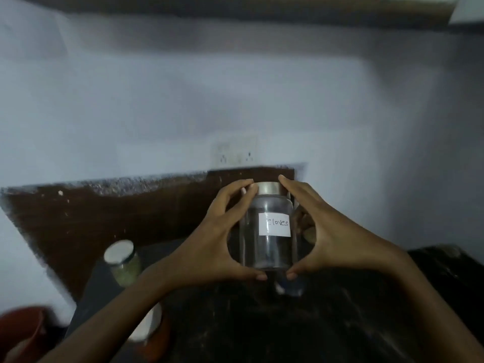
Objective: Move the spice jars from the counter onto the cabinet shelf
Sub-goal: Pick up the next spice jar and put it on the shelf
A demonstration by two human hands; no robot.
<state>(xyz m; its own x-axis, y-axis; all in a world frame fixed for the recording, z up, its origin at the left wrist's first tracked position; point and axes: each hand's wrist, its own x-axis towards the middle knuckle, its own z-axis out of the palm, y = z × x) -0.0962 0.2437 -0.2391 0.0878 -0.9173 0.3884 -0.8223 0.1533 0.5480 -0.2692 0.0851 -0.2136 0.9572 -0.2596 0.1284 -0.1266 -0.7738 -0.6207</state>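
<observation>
- The Cloves jar (267, 247), clear glass with a paper label and a silver lid (268, 188), is held upright in the air above the dark counter (327, 323), in front of a pale wall.
- The left hand (217, 231) wraps the jar's left side, with fingers curled onto the lid's edge and the thumb hooked under the base.
- The right hand (330, 231) mirrors it on the right side, so both hands grip the jar.
- The jar looks nearly empty, though blur hides any contents, so it is probably light.
- The glass is rigid, smooth and likely slippery, and it would break if dropped.
- Thumbs beneath and fingers on top seems a sound hold; a grip on the wall alone could slide.
- A second jar (123, 260) and what looks like a third jar (149, 326), both white-lidded, stand on the counter to the left.
- A dark ledge (235, 9) runs along the top of the view; whether it is the cabinet shelf cannot be told.
</observation>
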